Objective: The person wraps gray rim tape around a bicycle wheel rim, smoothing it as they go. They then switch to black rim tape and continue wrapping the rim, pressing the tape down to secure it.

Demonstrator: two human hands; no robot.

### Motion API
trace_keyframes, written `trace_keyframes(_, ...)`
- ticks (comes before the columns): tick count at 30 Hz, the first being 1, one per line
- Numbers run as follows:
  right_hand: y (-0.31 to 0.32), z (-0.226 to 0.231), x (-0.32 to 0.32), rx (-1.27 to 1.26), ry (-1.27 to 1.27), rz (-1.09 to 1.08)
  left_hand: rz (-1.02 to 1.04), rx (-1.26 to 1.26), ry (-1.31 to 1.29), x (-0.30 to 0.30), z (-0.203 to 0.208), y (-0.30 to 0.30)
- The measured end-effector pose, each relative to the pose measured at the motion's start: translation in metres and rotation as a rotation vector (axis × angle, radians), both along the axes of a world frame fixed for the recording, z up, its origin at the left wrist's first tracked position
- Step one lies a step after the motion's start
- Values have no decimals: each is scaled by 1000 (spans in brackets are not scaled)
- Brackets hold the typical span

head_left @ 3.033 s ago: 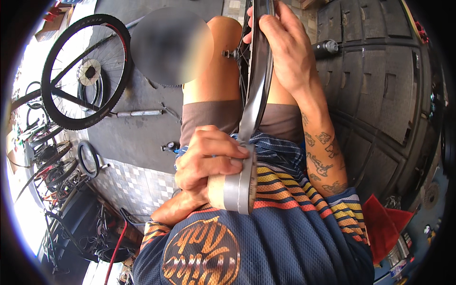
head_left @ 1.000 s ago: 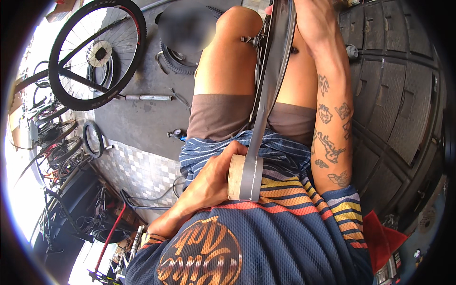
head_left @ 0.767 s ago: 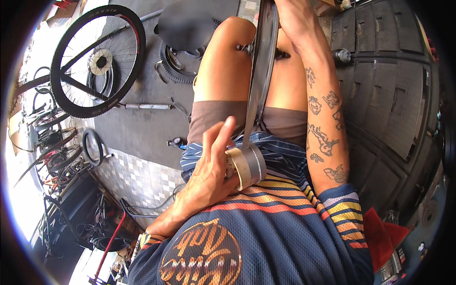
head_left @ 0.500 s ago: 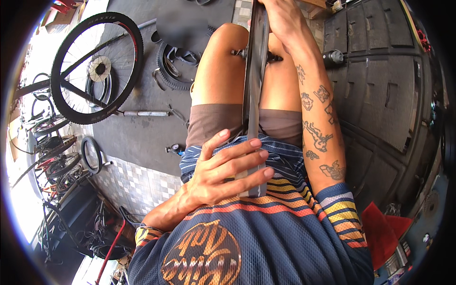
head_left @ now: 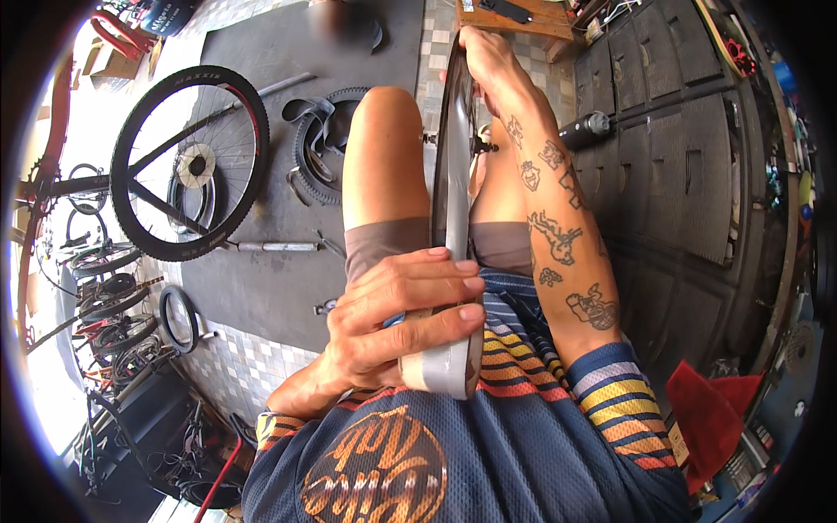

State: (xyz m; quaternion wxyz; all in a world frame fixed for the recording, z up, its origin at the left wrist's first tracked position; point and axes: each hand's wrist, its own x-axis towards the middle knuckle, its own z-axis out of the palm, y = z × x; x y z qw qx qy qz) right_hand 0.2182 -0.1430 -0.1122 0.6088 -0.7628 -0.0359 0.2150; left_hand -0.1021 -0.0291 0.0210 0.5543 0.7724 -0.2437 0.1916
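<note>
A bicycle wheel rim (head_left: pixel 441 187) stands nearly edge-on between my knees, with its axle end (head_left: pixel 485 144) showing at the side. My right hand (head_left: pixel 490 65) is closed on the far part of the rim. Close to my chest, my left hand (head_left: pixel 405 305) wraps its fingers round a roll of grey tape (head_left: pixel 436 370). A strip of grey tape (head_left: pixel 458 166) stretches from the roll up along the rim toward my right hand. My left palm and the roll's far side are hidden behind the fingers.
To the left stands a tyred wheel with a disc rotor (head_left: pixel 196 166). A loose tyre (head_left: pixel 307 166) lies on the dark mat (head_left: pixel 279 283), near a metal tube tool (head_left: pixel 279 247). Black drawers (head_left: pixel 663 183) line the right, with a red cloth (head_left: pixel 711 418) nearer and a wooden bench (head_left: pixel 540 16) beyond.
My left fingers have drawn together round the tape roll, which now shows more fully near my chest. The rim and right hand sit a little lower and further left in view.
</note>
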Motion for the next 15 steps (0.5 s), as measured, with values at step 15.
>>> trace_keyframes(15, 5, 3, -12, 193, 82, -233, -92, -87, -22, 11, -34, 12)
